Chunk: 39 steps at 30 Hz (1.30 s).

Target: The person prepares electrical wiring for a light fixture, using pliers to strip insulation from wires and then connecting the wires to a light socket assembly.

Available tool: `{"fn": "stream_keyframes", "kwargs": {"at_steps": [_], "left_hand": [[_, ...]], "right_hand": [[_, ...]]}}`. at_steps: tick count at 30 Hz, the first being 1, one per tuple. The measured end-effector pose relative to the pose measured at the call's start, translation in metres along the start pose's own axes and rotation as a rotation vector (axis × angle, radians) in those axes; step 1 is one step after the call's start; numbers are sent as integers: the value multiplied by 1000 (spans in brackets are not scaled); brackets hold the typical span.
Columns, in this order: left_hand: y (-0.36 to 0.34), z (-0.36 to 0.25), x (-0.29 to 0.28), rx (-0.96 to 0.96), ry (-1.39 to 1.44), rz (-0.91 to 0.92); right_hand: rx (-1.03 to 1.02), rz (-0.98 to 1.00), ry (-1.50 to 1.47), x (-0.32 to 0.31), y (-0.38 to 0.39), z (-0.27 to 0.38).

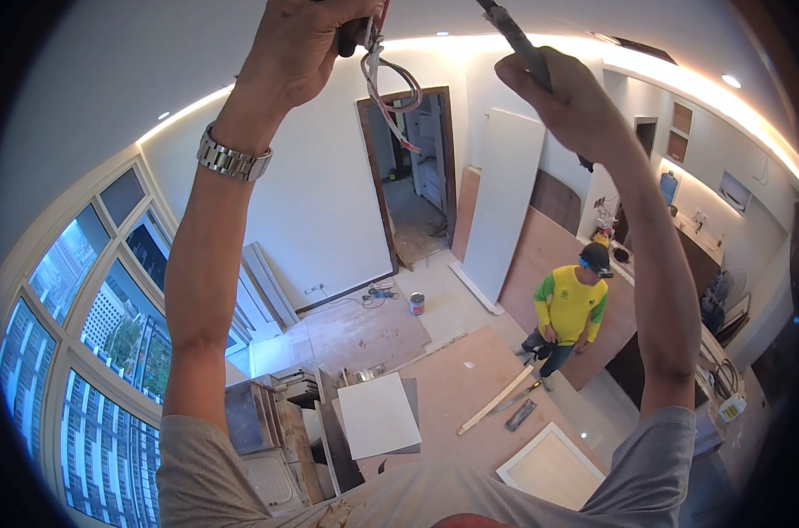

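Both my arms are raised toward the ceiling. My left hand (320, 44), above a steel wristwatch (234, 157), is closed on a dark object (353, 35) that is cut off at the top edge. Beside it hangs a looped bundle of white and red wires (389, 88), its loose end dangling. My right hand (567, 104) is closed around a grey, rod-like piece (514, 35) that runs up out of the frame. A small dark end shows below that fist.
Below are a boards-topped work surface (452, 396) with tools, a paint can (417, 303), and leaning panels (496, 211). A co-worker in a yellow shirt (572, 304) stands at right. Windows (109, 308) line the left; a doorway (417, 176) and shelving (685, 141) are farther back.
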State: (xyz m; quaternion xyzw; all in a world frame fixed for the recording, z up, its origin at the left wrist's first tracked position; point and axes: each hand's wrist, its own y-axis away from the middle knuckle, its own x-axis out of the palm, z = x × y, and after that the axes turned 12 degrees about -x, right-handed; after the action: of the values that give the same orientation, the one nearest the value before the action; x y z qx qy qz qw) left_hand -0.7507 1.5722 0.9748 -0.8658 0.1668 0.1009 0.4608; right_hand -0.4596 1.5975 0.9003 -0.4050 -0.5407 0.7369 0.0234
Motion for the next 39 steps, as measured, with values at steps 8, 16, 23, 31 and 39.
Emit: {"fn": "stream_keyframes", "kwargs": {"at_steps": [8, 16, 23, 31, 39], "left_hand": [[4, -2, 1, -18, 3, 38], [6, -5, 16, -25, -8, -30], [7, -7, 23, 6, -306, -86], [7, -6, 34, -73, -315, -157], [2, 1, 20, -20, -262, -29]], "right_hand": [[-51, 150, -505, -8, -14, 29], [44, 166, -692, -10, -12, 20], [282, 265, -1349, 24, 40, 16], [314, 389, -1788, 66, 84, 12], [294, 384, -1884, 70, 92, 31]]}}
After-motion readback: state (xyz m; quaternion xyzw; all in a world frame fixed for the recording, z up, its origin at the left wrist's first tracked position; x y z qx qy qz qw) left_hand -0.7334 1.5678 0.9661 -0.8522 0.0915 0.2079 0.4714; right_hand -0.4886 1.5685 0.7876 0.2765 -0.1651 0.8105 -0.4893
